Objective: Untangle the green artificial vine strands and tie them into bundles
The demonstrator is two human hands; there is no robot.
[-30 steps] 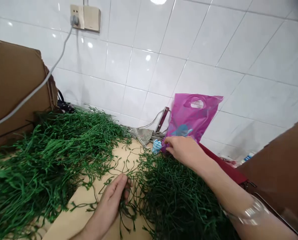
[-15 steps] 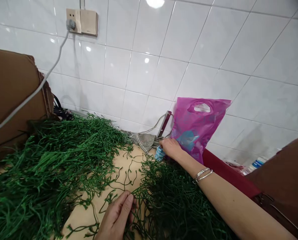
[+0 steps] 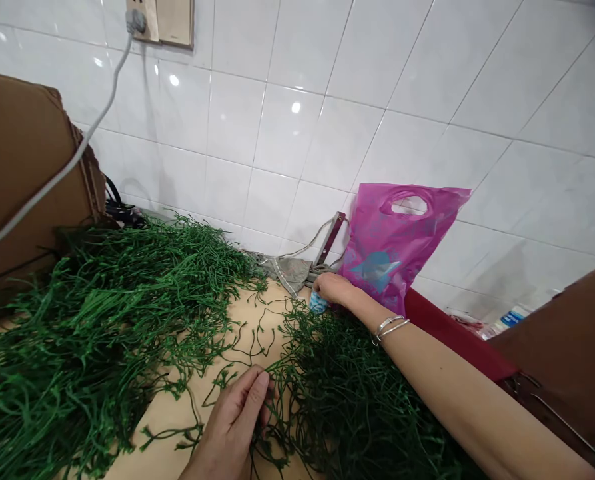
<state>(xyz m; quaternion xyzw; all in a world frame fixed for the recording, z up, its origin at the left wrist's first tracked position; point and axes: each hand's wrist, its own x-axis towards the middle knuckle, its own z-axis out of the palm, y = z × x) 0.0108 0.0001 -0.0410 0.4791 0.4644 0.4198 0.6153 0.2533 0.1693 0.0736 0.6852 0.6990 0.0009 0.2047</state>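
My left hand (image 3: 234,423) rests low in the middle on the tan tabletop (image 3: 170,420), its fingers pinching green plastic stems at the edge of the dark green stem pile (image 3: 350,397). My right hand (image 3: 333,290) reaches far across that pile, with bracelets on the wrist. Its fingers close over a small light-blue object (image 3: 318,304) at the foot of the pink plastic bag (image 3: 397,243). A larger pile of brighter green stems (image 3: 84,327) covers the left of the table.
A brown cardboard box (image 3: 20,173) stands at the far left, with a grey cable (image 3: 67,170) running up to a wall socket (image 3: 137,17). Grey cloth (image 3: 290,272) lies by the white tiled wall. A dark red surface (image 3: 457,340) and a brown panel (image 3: 567,353) are at right.
My right hand stretched farther forward from beside the pink bag and closed down over the light-blue object. My left hand stayed on the stems. The view shifted a little.
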